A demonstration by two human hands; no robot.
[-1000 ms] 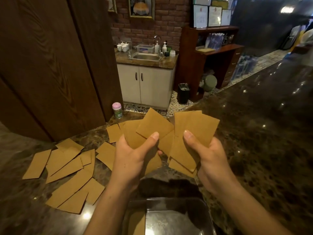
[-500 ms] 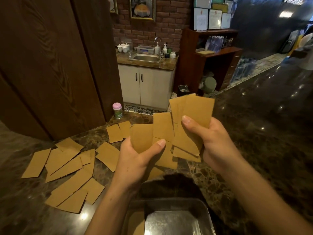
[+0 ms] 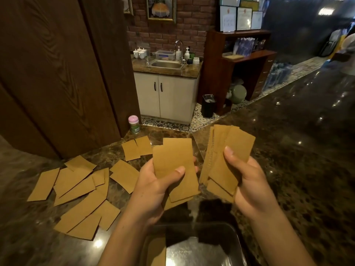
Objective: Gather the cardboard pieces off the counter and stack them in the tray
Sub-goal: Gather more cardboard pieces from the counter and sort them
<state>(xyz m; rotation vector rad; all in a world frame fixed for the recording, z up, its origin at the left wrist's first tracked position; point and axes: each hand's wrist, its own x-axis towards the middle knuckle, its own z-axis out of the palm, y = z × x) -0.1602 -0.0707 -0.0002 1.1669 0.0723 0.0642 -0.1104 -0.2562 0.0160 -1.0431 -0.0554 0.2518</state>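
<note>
My left hand (image 3: 153, 187) grips a small bunch of brown cardboard pieces (image 3: 174, 160), held upright above the counter. My right hand (image 3: 249, 181) grips a second, fanned bunch of cardboard pieces (image 3: 226, 150); the two bunches are apart. Below my hands, at the near edge, sits a metal tray (image 3: 233, 239) with one cardboard piece (image 3: 156, 252) lying in its left side. Several more cardboard pieces (image 3: 80, 191) lie scattered on the dark marble counter (image 3: 299, 169) to the left, and two others (image 3: 137, 147) lie further back.
A small pink-lidded jar (image 3: 133, 124) stands at the counter's far edge by a dark wooden panel (image 3: 57, 73). Beyond the counter are a white sink cabinet (image 3: 166, 96), a black bin (image 3: 208, 105) and wooden shelves (image 3: 242, 60).
The two bunches overlapped in front of me; now my hands have pulled them apart. Each bunch has been squared up from a loose fan into a more upright, tidier stack.
</note>
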